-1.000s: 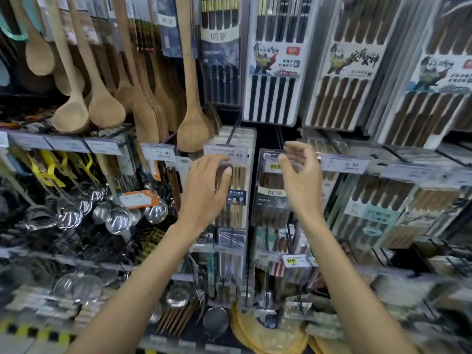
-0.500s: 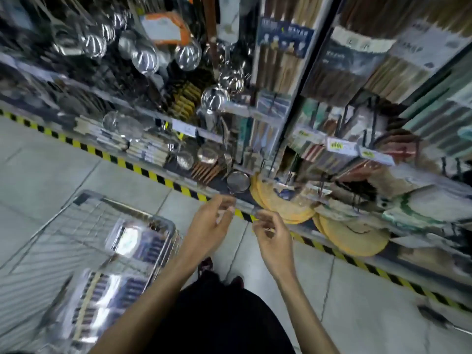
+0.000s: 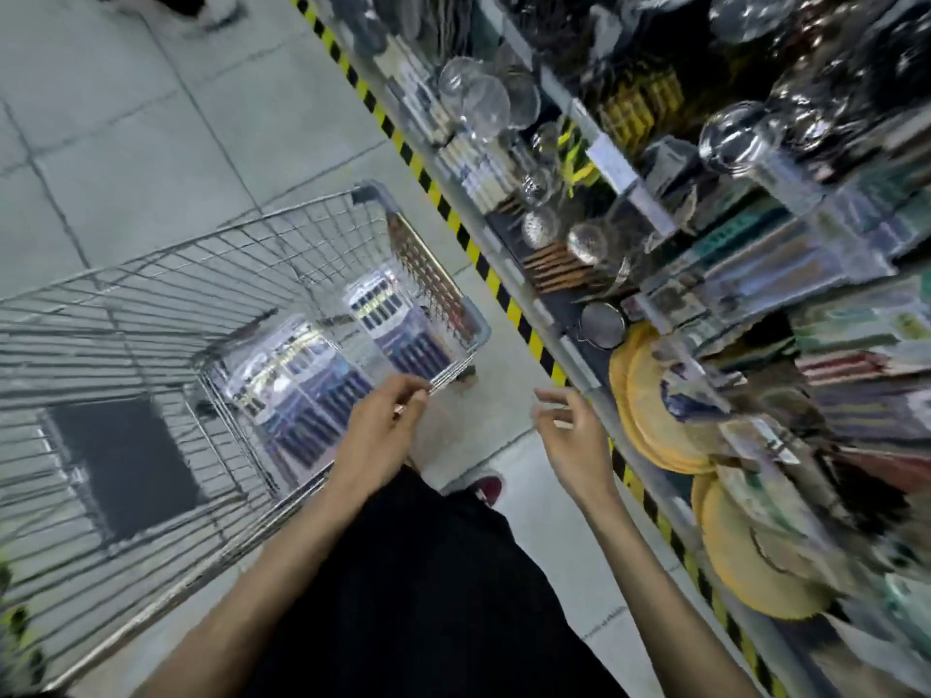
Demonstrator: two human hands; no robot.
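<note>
Smeared by motion on the right: shelves [image 3: 755, 274] of kitchenware, price tag [image 3: 612, 161] unreadable. Cut off by the left and near edges: wire cart [image 3: 151, 294]. Too glared and blurred to read: printing on the held pack [image 3: 398, 330] and on the packs in the cart [image 3: 297, 390]. Hidden under the left grip [image 3: 378, 435]: the held pack's near corner. Half covered by black clothing [image 3: 428, 571]: a red shoe [image 3: 487, 488]. Cropped at the far edge: a dark-and-white shape [image 3: 201, 7], impossible to tell.

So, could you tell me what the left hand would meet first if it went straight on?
Probably the cart, at its corner rim; the left hand, pinching a pack of chopsticks, points that way, though depth is unclear.
</note>
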